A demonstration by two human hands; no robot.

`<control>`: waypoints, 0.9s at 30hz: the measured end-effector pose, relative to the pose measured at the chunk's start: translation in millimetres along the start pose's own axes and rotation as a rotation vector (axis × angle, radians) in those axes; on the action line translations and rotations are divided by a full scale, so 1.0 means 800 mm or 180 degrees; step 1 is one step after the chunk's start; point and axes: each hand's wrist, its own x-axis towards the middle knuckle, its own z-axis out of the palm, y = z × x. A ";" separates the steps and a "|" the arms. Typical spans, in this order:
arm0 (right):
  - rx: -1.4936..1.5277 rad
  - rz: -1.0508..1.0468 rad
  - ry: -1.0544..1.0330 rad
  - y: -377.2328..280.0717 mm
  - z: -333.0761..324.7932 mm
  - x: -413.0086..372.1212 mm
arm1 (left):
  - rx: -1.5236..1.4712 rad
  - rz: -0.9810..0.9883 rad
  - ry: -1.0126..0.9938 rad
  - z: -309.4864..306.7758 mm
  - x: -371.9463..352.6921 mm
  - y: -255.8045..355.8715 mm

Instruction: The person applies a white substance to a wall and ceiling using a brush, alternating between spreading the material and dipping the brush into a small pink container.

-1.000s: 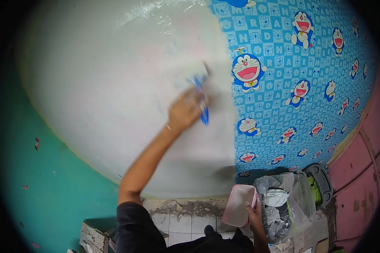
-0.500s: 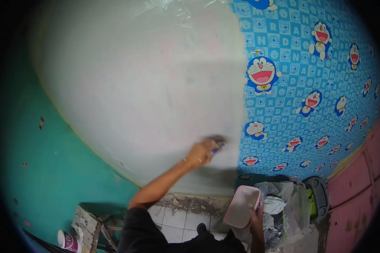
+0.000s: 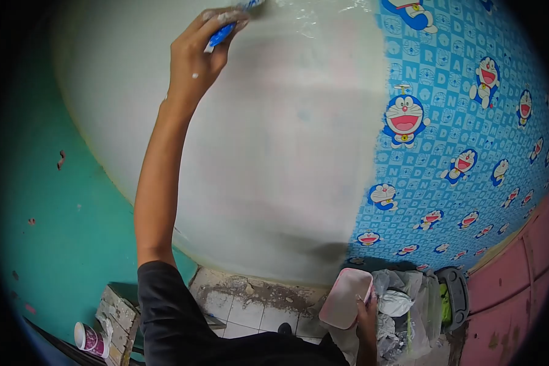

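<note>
My left hand, spotted with white paint, is raised high at the upper left. Its fingers are closed round the blue handle of a paintbrush. The brush's head lies near the top edge of the view, against the white-coated wall. Low on the right, my right hand grips the side of a pink-rimmed plastic tub, which is tilted so that its whitish inside shows. Wet, shiny streaks mark the wall right of the brush.
Blue cartoon wallpaper covers the wall's right part. Plastic bags and a grey plastic item stand below it. At lower left are a paint-stained wooden stool and a white-and-purple bucket, near a green wall. Pink panels border the right.
My left hand has swept the paintbrush from low near the wallpaper edge up and left to the top of the view. My right hand still holds the tub in nearly the same place.
</note>
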 end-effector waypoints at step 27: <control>0.0213 0.0095 -0.0085 0.007 0.096 0.004 | -0.0867 -0.1186 -0.2762 0.036 -0.537 0.217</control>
